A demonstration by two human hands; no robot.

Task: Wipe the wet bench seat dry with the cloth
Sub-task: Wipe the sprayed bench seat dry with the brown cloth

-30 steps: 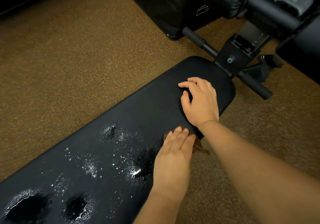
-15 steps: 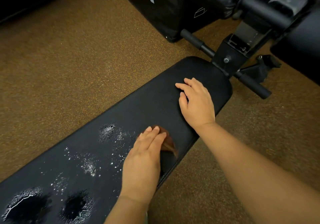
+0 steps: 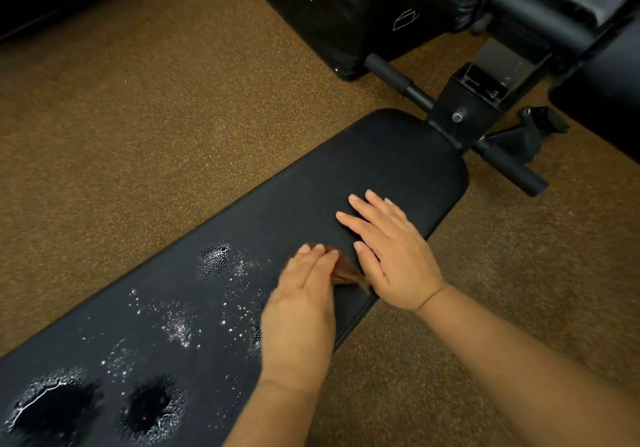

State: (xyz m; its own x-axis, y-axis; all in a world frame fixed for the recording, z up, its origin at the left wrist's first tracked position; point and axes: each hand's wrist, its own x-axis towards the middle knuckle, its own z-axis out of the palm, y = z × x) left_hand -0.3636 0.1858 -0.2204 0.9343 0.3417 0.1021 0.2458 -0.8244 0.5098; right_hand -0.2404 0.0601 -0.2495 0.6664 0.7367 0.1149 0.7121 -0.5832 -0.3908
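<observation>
A long black padded bench seat runs from lower left to upper right. Water drops and puddles cover its near and middle stretch; the far end looks dry. My left hand lies flat, fingers together, pressing a small brown cloth onto the seat near its right edge. Most of the cloth is hidden under the palm. My right hand rests flat on the dry part just beyond, fingers spread, holding nothing.
Black metal bench frame with a bolt and foam roller bars joins the seat's far end. A black padded box stands behind it. Brown speckled carpet surrounds the bench. Two large puddles lie at the near left.
My left hand slid the cloth across the seat from the right edge toward the wet patch, then back up toward my right hand. The drops by the right edge are mostly gone.
</observation>
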